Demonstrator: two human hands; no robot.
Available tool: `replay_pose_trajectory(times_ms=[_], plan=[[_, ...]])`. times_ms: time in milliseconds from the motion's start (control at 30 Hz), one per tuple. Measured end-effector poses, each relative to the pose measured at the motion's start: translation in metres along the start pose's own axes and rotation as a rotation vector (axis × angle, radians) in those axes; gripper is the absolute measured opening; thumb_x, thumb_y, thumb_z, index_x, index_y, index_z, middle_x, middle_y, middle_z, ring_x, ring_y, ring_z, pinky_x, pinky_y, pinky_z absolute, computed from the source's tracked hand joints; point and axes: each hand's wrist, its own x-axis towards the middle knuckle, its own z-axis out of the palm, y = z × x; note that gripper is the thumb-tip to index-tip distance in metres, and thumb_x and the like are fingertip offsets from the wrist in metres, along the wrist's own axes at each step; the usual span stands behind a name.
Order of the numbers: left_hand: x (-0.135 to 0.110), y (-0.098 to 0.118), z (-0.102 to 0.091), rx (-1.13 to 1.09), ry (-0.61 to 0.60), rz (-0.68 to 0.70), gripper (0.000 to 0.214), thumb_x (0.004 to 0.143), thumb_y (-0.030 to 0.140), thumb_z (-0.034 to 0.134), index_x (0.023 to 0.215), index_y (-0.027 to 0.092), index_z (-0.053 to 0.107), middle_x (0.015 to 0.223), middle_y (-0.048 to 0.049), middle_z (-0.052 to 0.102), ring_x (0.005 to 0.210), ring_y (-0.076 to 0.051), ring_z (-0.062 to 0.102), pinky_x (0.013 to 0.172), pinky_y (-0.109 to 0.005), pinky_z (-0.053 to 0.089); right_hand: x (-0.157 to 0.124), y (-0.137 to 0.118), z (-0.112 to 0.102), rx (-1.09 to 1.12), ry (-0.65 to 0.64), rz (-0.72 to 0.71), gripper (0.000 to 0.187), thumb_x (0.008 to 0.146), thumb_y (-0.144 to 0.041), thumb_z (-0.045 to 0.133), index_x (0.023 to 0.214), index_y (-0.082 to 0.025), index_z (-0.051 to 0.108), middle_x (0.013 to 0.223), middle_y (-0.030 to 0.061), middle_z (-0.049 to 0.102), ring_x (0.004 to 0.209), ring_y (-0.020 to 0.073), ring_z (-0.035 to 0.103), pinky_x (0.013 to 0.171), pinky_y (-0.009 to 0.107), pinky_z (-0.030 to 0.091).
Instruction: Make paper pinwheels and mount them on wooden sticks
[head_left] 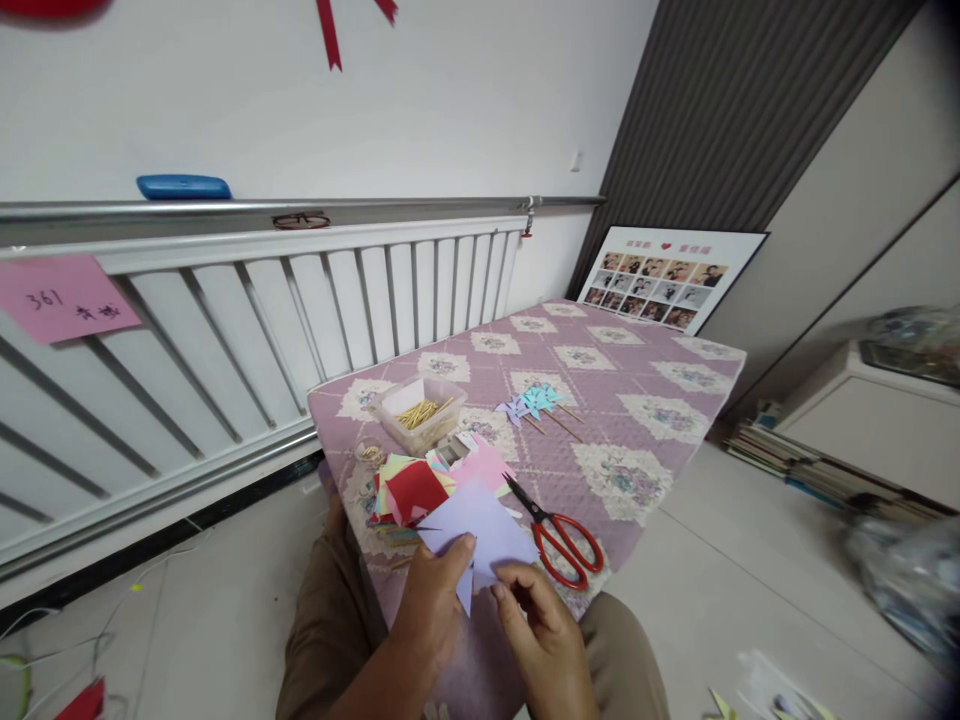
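While seemingly finished pinwheels [538, 402] are laid on the worktop [551, 470], the lilac sheet [484, 525] over its near end is slit but unfolded. It is pinched by the left grip [431, 598] and right grip [544, 625].

White wall [465, 110] ahead of me, red ribbon tails [328, 35] hanging at the top. Below: metal pipe [420, 204], then white radiator [364, 290], pink handwritten note [71, 298] on its left end. Grey ribbed panel [697, 120] to my right, photo board [660, 275] leaning near it. I'm sitting at a table under a mauve floral tablecloth [667, 470]. Pale tile floor [697, 570], black baseboard [161, 543] left. White cabinet [877, 420] far right, stacked books [772, 455] beside it. Light's even.
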Motion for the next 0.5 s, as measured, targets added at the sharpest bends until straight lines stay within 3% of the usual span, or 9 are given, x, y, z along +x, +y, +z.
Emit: replay_pose_trajectory(times_ms=[333, 500], plan=[[0.0000, -0.0061, 0.0018, -0.005, 0.063, 0.029, 0.024, 0.061, 0.026, 0.076, 0.079, 0.017, 0.061, 0.068, 0.0007, 0.064, 0.059, -0.013, 0.057, 0.055, -0.023, 0.043, 0.0023, -0.0090, 0.0055, 0.150, -0.052, 0.172, 0.018, 0.085, -0.034, 0.054, 0.072, -0.021, 0.057, 0.068, 0.0000, 0.060, 0.065, 0.0174, 0.056, 0.061, 0.026, 0.045], [-0.0033, -0.0045, 0.0066, 0.002, 0.087, 0.019, 0.020, 0.060, 0.025, 0.075, 0.070, 0.017, 0.059, 0.064, 0.0021, 0.062, 0.055, -0.012, 0.056, 0.057, -0.024, 0.043, 0.0065, -0.0093, 0.0073, 0.196, -0.008, 0.213, 0.021, 0.082, -0.034, 0.057, 0.067, -0.021, 0.053, 0.063, -0.0011, 0.056, 0.061, 0.0165, 0.052, 0.058, 0.026, 0.043]])
